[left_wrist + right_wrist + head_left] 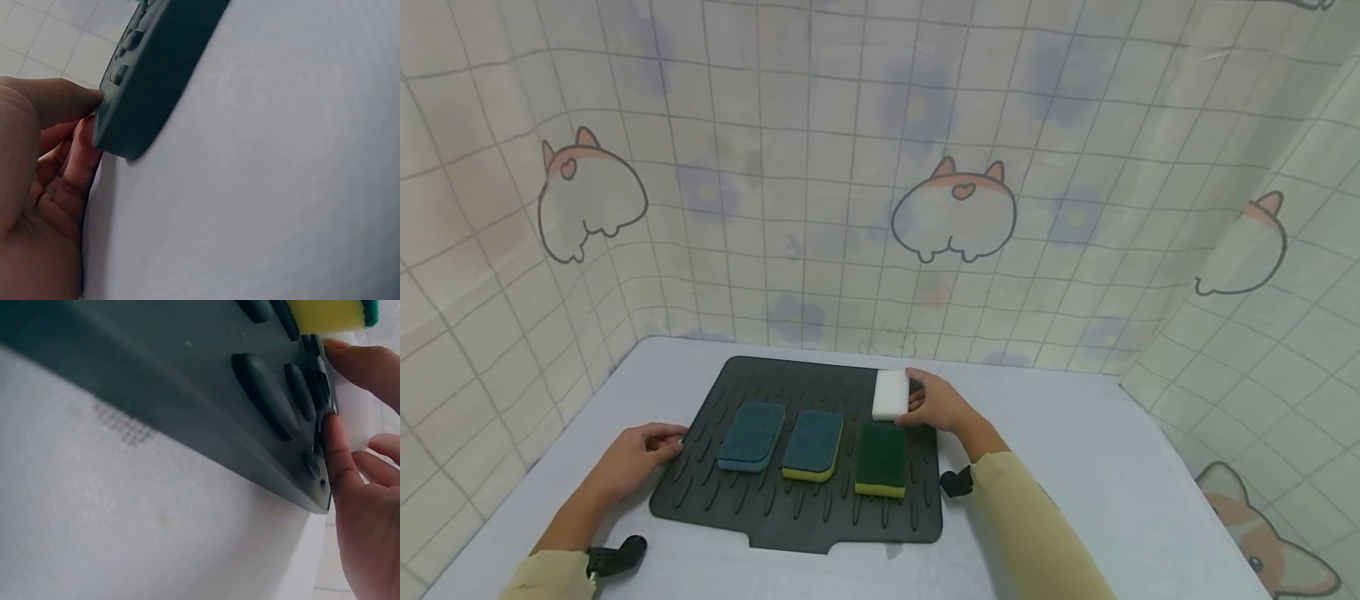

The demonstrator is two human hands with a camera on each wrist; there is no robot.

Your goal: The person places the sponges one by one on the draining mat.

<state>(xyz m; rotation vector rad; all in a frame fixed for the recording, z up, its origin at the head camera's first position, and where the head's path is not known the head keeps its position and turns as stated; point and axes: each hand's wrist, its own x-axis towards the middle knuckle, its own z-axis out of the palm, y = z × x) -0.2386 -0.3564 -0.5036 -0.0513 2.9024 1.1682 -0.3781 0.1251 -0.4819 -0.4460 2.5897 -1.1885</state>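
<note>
A dark grey ribbed mat [790, 521] lies on the white table. My left hand [631, 457] pinches the mat's left edge, thumb on top and fingers against its side in the left wrist view. At the mat's back right corner, my right hand [942, 406] grips a white sponge [891, 395], its thumb toward the front and the other fingers on the far right side. Just in front of that thumb lies a dark green and yellow sponge [881, 457]. In the right wrist view the white sponge [354, 419] is partly hidden by the fingers.
Left of the green sponge, a blue-topped yellow sponge [814, 442] and an all-blue sponge [752, 436] lie in a row on the mat. White table [1060, 500] surrounds the mat. A tile-patterned curtain [850, 250] with cartoon animals hangs behind and at both sides.
</note>
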